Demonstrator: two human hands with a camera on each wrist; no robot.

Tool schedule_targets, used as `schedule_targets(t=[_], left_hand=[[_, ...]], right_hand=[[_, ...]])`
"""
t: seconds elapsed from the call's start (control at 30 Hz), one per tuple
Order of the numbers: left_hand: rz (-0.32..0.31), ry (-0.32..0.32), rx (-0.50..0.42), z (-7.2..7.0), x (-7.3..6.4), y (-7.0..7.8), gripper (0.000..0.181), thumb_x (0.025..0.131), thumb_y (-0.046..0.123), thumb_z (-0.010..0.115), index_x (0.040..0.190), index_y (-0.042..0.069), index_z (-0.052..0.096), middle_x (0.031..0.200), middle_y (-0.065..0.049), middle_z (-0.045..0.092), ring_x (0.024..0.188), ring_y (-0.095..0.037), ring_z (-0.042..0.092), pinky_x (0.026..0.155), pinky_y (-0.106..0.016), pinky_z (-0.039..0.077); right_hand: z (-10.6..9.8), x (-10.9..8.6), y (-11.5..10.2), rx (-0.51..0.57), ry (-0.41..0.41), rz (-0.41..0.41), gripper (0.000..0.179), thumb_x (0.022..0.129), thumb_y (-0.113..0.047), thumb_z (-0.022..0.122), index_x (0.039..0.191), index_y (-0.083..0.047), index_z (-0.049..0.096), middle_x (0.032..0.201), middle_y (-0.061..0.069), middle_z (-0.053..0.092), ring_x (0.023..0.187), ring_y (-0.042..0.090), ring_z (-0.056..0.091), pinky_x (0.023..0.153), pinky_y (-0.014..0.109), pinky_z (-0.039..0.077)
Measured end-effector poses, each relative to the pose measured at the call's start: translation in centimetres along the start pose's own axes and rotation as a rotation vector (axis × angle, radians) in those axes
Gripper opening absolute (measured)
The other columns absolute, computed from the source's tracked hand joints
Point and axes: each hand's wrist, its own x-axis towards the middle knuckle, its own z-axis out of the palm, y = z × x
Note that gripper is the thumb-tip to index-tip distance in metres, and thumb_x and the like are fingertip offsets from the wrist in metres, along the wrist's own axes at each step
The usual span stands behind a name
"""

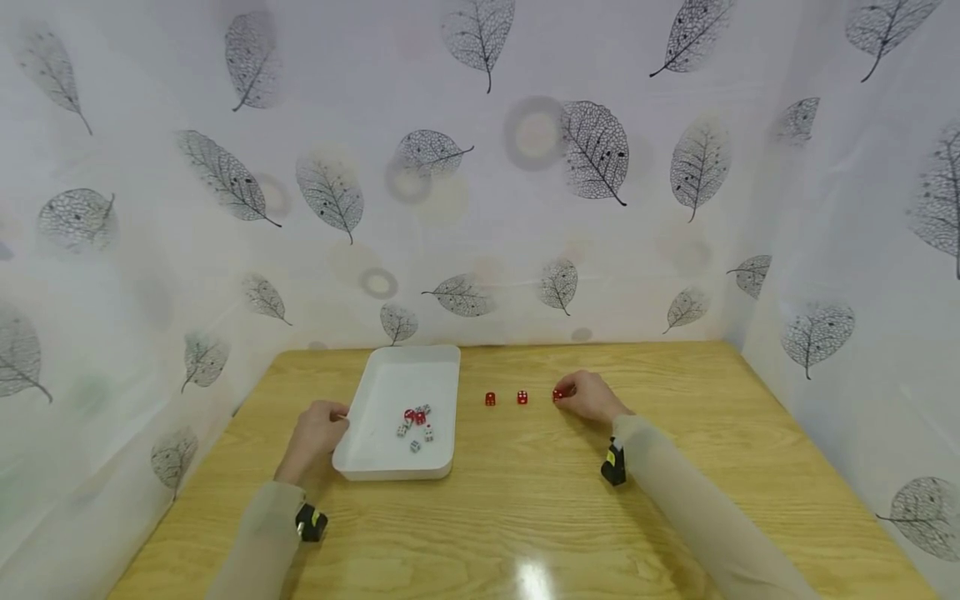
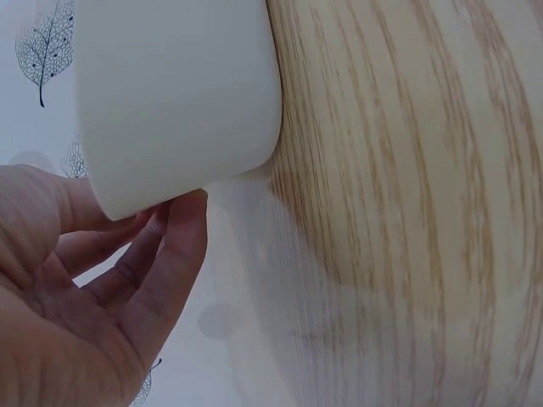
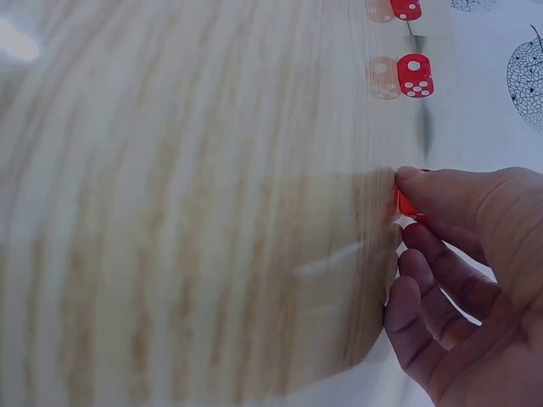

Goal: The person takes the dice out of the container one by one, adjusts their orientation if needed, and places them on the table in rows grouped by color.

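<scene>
a bump at the tray [image 1: 390,375] or a slip could mess things up
the left hand [image 1: 318,429] pinches the tray's left side between thumb and fingers; if it pulls too hard, the tray could slide or tip, and the white dice [image 1: 415,447] and red dice [image 1: 420,417] bunched inside could roll about. next come two more on the table [image 1: 510,500], a left die [image 1: 490,399] and a middle die [image 1: 522,397], apart from each other and from the tray; a tray shoved right could hit the left die. then comes the right hand [image 1: 592,396], with thumb and fingertip pinching a third red die [image 1: 557,395]. i can't tell if this one touches the table. it is small, so a loose pinch could drop it, and a sideways swipe could knock the middle die out of the row.
</scene>
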Motion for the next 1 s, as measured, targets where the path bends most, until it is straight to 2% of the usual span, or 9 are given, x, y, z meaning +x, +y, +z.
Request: schedule_targets(t=[0.27,0.43,0.57,0.83,1.0], left_hand=[[-0.024,-0.026,-0.064,-0.3,-0.1,-0.5,0.038,0.093,0.009,0.05,0.124,-0.01,0.059,0.106,-0.023,0.066,0.084,-0.024,0.063,0.063,-0.029,0.053],[-0.006,-0.057,-0.14,-0.4,0.1,-0.8,0.037,0.095,0.009,0.051,0.126,-0.01,0.058,0.108,-0.025,0.066,0.082,-0.024,0.065,0.062,-0.03,0.055],[-0.018,-0.079,-0.194,-0.4,0.2,-0.9,0.037,0.095,0.007,0.051,0.128,-0.011,0.056,0.111,-0.027,0.065,0.082,-0.024,0.067,0.063,-0.033,0.057],[-0.076,-0.117,-0.282,-0.7,0.5,-1.2,0.037,0.096,0.006,0.053,0.129,-0.011,0.054,0.112,-0.027,0.065,0.084,-0.023,0.067,0.065,-0.034,0.058],[-0.091,-0.122,-0.299,-0.8,0.6,-1.3,0.036,0.095,0.006,0.055,0.127,-0.01,0.056,0.112,-0.026,0.065,0.085,-0.024,0.068,0.067,-0.035,0.058]], right_hand=[[-0.2,-0.6,-0.4,0.073,0.028,0.015,0.033,0.087,-0.017,0.071,0.115,0.001,0.068,0.106,0.013,0.07,0.097,0.025,0.065,0.089,0.043,0.052],[0.0,-0.9,-1.0,0.099,0.113,0.032,0.023,0.09,-0.019,0.07,0.106,-0.004,0.071,0.1,0.009,0.071,0.093,0.022,0.065,0.085,0.04,0.053],[0.6,-1.0,-2.1,0.131,0.138,-0.007,0.014,0.091,-0.015,0.068,0.1,-0.006,0.074,0.095,0.006,0.072,0.086,0.017,0.065,0.077,0.034,0.054],[2.9,-0.7,-5.1,0.15,0.068,-0.135,0.01,0.09,-0.015,0.07,0.097,-0.009,0.075,0.091,0.001,0.073,0.081,0.01,0.063,0.072,0.027,0.052],[4.3,-0.7,-6.3,0.204,0.005,-0.175,0.013,0.091,-0.016,0.069,0.099,-0.008,0.075,0.091,-0.001,0.072,0.08,0.009,0.062,0.069,0.025,0.052]])
